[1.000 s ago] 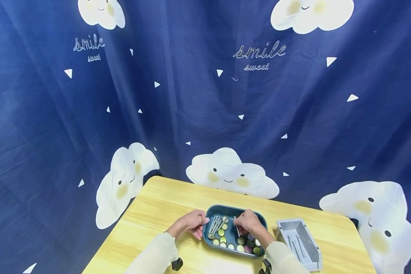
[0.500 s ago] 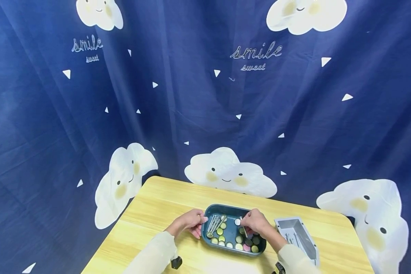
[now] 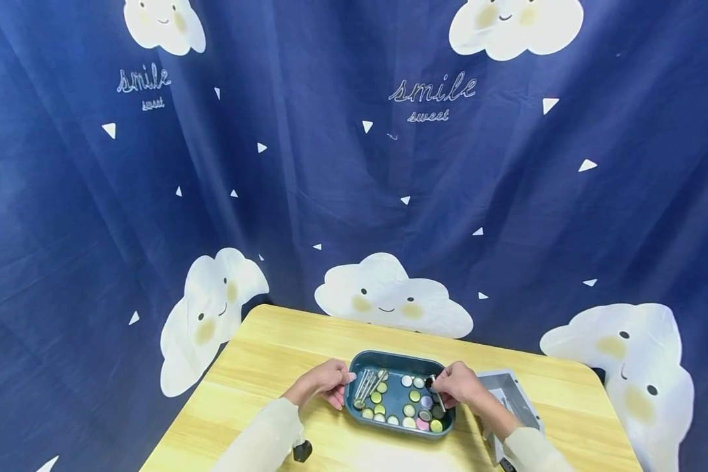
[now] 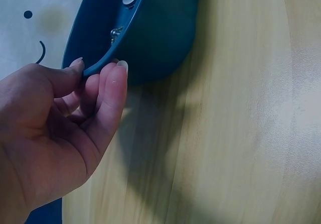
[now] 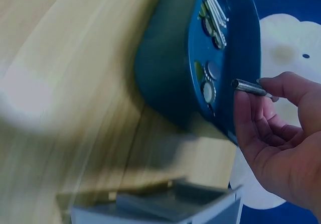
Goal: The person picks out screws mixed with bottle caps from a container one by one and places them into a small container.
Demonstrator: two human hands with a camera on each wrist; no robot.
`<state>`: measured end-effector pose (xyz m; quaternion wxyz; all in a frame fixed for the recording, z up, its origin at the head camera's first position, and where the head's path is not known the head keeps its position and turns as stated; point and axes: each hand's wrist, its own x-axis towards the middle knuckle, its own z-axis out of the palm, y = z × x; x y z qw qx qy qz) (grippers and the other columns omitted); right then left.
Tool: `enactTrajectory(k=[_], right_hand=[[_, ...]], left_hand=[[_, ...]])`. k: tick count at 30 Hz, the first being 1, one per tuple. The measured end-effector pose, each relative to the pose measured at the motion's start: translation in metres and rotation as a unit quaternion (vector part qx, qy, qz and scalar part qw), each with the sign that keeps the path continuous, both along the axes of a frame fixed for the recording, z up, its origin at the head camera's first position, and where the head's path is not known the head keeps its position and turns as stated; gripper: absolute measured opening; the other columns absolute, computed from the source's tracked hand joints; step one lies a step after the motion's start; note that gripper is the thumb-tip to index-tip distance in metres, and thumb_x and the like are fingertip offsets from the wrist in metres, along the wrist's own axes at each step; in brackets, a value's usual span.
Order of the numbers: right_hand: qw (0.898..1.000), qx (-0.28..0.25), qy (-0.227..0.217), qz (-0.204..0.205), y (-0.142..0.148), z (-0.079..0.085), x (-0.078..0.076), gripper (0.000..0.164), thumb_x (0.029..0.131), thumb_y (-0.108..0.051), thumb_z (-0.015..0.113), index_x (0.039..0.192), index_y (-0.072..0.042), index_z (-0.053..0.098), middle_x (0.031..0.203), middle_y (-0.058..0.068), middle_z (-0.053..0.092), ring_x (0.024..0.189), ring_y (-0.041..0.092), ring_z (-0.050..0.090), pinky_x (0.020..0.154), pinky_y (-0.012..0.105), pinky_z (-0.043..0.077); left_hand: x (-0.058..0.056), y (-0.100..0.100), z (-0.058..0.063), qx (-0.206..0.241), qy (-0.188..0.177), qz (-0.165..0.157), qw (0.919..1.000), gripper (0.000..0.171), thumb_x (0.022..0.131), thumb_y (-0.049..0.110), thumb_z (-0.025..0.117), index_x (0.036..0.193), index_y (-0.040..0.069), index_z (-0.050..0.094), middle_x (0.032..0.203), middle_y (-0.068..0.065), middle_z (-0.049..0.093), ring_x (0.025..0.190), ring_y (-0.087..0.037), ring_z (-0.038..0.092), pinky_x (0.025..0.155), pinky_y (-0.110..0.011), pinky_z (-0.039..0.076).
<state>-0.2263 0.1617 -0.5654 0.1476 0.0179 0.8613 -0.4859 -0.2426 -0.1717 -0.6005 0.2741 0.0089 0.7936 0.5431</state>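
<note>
The right hand [image 5: 286, 128] has a slim silver rod [image 5: 250, 87] pinched between thumb and fingertips, its round end poking out; it's held slanted over the right end of the teal tray [image 3: 398, 360], though I can't tell whether it touches anything inside. The left hand [image 3: 328, 382] is clamped on the tray's left rim, thumb on one side and fingers on the other. Inside the tray, more silver rods [image 3: 364, 385] lie bunched at the left end, and bottle caps [image 3: 409, 423], whitish, yellow-green and dark, with one pink cap [image 3: 423, 424], are scattered along the near side and the right end. Just right of the tray, partly behind the right forearm, a grey bin [image 3: 526, 410] holds some metal pieces.
</note>
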Motion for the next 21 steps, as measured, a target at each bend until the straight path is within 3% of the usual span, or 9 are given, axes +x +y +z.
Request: enactTrajectory(k=[10,16,21], right_hand=[[1.000,0.006,0.000,0.002,0.035,0.009,0.003,0.011,0.082,-0.003,0.070,0.074,0.003,0.067,0.061,0.005,0.062,0.054,0.015,0.062,0.055,0.037,0.067],[1.000,0.014,0.003,0.015,0.057,0.012,0.006,0.012,0.083,-0.003,0.068,0.075,0.006,0.067,0.061,0.004,0.062,0.054,0.013,0.061,0.054,0.032,0.065],[1.000,0.025,-0.006,-0.008,0.072,0.013,0.008,0.013,0.084,-0.005,0.071,0.075,0.002,0.066,0.061,0.004,0.061,0.053,0.013,0.061,0.053,0.031,0.064]], left_hand=[[-0.001,-0.002,0.001,-0.008,-0.008,-0.007,0.9999,0.031,0.106,0.017,0.059,0.098,-0.013,0.058,0.059,-0.002,0.054,0.047,-0.012,0.061,0.053,-0.034,0.067],[-0.003,-0.002,0.000,-0.012,-0.008,-0.014,0.9998,0.026,0.106,0.018,0.058,0.090,-0.003,0.056,0.060,-0.001,0.054,0.047,-0.012,0.061,0.053,-0.033,0.067],[-0.003,-0.001,0.001,0.001,-0.010,-0.016,0.9998,0.023,0.106,0.016,0.058,0.086,0.008,0.050,0.062,-0.001,0.052,0.048,-0.013,0.060,0.052,-0.032,0.067]])
